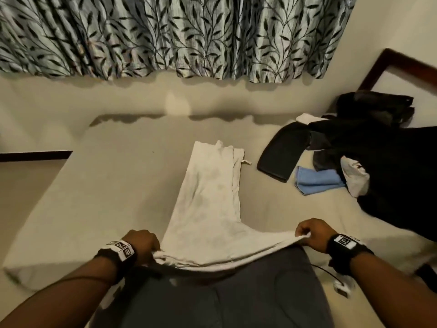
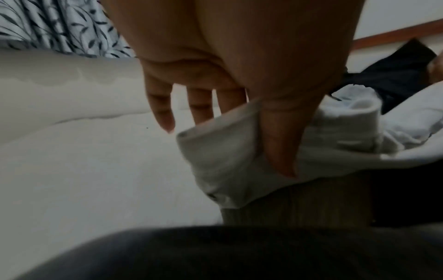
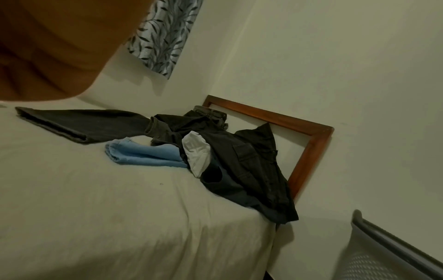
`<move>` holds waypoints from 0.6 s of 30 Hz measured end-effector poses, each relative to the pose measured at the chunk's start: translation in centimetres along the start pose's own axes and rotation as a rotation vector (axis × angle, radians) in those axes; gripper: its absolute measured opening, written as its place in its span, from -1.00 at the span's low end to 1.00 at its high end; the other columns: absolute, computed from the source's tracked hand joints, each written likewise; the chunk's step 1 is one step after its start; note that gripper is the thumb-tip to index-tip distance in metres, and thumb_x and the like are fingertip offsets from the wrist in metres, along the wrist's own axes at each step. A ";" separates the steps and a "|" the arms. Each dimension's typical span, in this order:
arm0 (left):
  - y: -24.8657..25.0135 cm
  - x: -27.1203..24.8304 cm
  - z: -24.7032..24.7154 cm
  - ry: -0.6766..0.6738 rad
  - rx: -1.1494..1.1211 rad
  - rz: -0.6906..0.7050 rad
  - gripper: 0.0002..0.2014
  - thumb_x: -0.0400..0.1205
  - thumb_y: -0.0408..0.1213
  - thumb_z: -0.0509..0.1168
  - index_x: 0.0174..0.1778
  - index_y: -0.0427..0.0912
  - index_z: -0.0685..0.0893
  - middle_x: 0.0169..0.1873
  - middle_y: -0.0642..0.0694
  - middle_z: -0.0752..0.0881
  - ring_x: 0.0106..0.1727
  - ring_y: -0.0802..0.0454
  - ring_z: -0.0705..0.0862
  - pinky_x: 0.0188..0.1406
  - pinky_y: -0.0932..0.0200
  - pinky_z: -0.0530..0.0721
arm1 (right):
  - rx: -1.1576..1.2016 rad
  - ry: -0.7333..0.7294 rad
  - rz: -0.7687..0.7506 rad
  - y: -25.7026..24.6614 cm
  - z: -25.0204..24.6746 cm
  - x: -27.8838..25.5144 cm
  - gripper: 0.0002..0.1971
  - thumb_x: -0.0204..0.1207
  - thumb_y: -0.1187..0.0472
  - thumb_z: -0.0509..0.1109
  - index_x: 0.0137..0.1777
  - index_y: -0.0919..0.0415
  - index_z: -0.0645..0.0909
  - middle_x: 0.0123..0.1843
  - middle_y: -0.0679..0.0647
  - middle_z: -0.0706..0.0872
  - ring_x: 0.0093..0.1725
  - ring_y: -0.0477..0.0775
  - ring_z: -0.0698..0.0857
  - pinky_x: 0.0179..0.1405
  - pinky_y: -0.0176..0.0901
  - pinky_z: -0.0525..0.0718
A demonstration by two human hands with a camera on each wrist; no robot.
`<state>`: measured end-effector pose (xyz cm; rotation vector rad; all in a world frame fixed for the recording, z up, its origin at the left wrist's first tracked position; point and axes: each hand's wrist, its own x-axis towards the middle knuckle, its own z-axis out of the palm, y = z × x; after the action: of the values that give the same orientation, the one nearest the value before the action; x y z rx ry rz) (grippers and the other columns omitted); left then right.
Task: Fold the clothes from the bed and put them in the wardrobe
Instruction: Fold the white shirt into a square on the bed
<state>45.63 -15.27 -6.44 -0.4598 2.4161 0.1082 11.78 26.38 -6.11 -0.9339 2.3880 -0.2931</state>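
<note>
Your left hand and right hand each pinch a near corner of the white cotton garment, stretched taut while its far end lies on the beige bed sheet. Uneven pulling could skew the fold or slip a corner free.

garment mid-bed | clothes pile right, by headboard | curtain behind
</note>
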 end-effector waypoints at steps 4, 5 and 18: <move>1.3 0.9 1.4 -0.135 -0.008 0.040 -0.63 0.55 0.13 0.34 0.13 0.01 0.81 0.04 -0.11 0.82 0.12 -0.13 0.76 -0.01 0.17 0.62 | -0.169 -0.092 -0.050 -1.2 -0.8 1.2 -0.66 0.42 0.25 0.52 -0.40 -0.20 0.54 -0.33 -0.19 0.64 -0.29 -0.23 0.58 -0.26 -0.47 0.46; 1.5 1.2 1.3 -0.149 -0.009 0.058 -0.66 0.56 0.05 0.32 0.11 -0.04 0.81 0.02 -0.14 0.82 0.09 -0.16 0.77 -0.01 0.16 0.64 | -0.203 -0.091 -0.077 -2.2 -1.7 1.6 -0.67 0.41 0.26 0.49 -0.41 -0.18 0.52 -0.33 -0.18 0.62 -0.28 -0.15 0.58 -0.24 -0.34 0.48; 3.5 2.7 2.3 -0.208 0.121 0.167 -0.70 0.59 -0.11 0.34 0.22 -0.01 0.78 0.12 -0.19 0.78 0.19 -0.29 0.73 0.06 0.11 0.61 | -0.169 0.200 -0.562 -25.4 -0.8 16.1 -0.52 0.45 0.29 0.45 0.38 0.04 0.64 0.40 0.09 0.64 0.36 0.23 0.59 0.32 0.11 0.59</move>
<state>43.82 -12.36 -10.05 -0.1809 2.2378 0.0777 15.72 -3.17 -2.31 -1.7251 2.3029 -0.4118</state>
